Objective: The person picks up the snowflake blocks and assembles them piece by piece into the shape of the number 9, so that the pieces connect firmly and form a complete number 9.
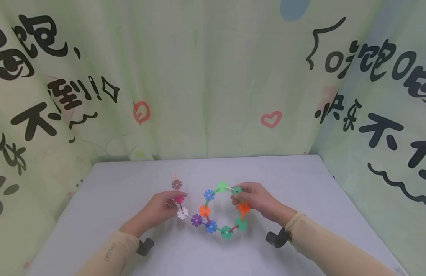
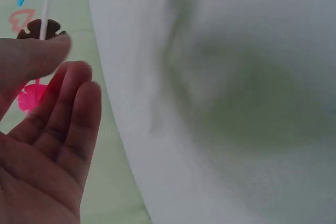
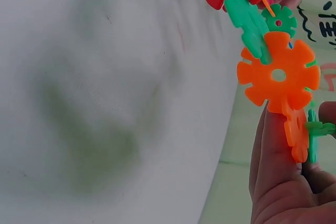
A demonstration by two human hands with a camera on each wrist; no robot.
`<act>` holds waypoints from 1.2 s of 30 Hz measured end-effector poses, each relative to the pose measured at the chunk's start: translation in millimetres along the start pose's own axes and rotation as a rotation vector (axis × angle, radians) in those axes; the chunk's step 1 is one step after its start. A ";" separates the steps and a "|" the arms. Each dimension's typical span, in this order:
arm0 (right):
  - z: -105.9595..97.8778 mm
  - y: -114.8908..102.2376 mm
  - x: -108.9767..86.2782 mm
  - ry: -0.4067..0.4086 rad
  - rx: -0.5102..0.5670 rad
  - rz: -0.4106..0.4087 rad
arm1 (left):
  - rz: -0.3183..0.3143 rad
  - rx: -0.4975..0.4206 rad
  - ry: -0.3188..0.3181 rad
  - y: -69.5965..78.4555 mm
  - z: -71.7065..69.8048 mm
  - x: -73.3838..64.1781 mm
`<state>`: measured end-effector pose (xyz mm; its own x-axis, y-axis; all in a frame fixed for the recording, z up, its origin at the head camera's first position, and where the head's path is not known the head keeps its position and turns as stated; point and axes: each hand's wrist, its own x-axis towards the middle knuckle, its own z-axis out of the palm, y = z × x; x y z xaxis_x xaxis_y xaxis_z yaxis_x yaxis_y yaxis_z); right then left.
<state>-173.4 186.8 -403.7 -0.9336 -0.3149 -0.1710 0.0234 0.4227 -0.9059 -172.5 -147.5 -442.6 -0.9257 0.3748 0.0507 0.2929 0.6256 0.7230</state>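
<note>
A chain of notched snowflake discs in many colours is held up above the table, its right part bent into a ring. My left hand [image 1: 159,210] pinches the left tail of the chain around the pink disc [image 1: 179,199]; a brown disc [image 1: 176,184] sticks up above it and a white disc [image 1: 182,213] hangs below. At the ring's upper right, my right hand [image 1: 256,197] pinches a green disc [image 1: 236,191]. Against its fingers lies an orange disc [image 3: 278,74], seen close in the right wrist view. A purple disc [image 1: 196,220] joins tail and ring.
The white table [image 1: 130,180] lies under both hands. Behind it and along both sides hangs a pale green curtain [image 1: 206,76] with black lettering. Dark wrist straps [image 1: 277,238] hang below the sleeves.
</note>
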 end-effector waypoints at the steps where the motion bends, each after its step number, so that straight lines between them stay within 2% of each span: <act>1: -0.5 0.4 0.8 -0.001 0.006 0.001 | -0.008 0.026 0.013 0.4 1.2 0.1; 6: -3.4 0.9 5.7 0.009 0.004 0.004 | -0.028 0.184 0.066 4.4 4.5 -1.2; 11: -6.9 1.6 11.5 0.013 0.014 0.029 | 0.024 0.292 0.083 5.5 5.2 -3.0; 14: -9.1 2.0 15.8 -0.004 0.032 0.035 | 0.076 0.378 0.072 2.4 6.5 -3.4; 17: -11.3 2.2 19.5 -0.035 0.045 0.031 | 0.142 0.519 0.039 -0.4 8.1 -4.2; 19: -12.7 2.1 21.6 -0.060 0.055 0.028 | 0.204 0.619 0.024 -1.8 9.1 -4.9; 21: -14.1 1.8 23.4 -0.086 0.053 0.028 | 0.280 0.680 0.024 -1.3 9.4 -6.0; 24: -17.1 0.5 26.5 -0.127 0.033 0.031 | 0.372 0.724 0.045 1.7 8.4 -7.0; 26: -20.1 -0.3 29.0 -0.155 0.011 0.034 | 0.409 0.734 0.059 5.2 7.6 -7.9; 33: -27.3 -2.6 38.2 -0.213 -0.088 0.046 | 0.482 0.798 0.087 12.2 12.1 -10.2; 36: -28.0 -3.0 41.5 -0.210 -0.153 0.039 | 0.491 0.775 0.079 14.0 16.6 -11.0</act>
<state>-222.2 196.2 -397.3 -0.8377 -0.4590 -0.2959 -0.0116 0.5567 -0.8307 -154.2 -131.5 -444.5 -0.6604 0.6897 0.2970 0.7093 0.7028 -0.0547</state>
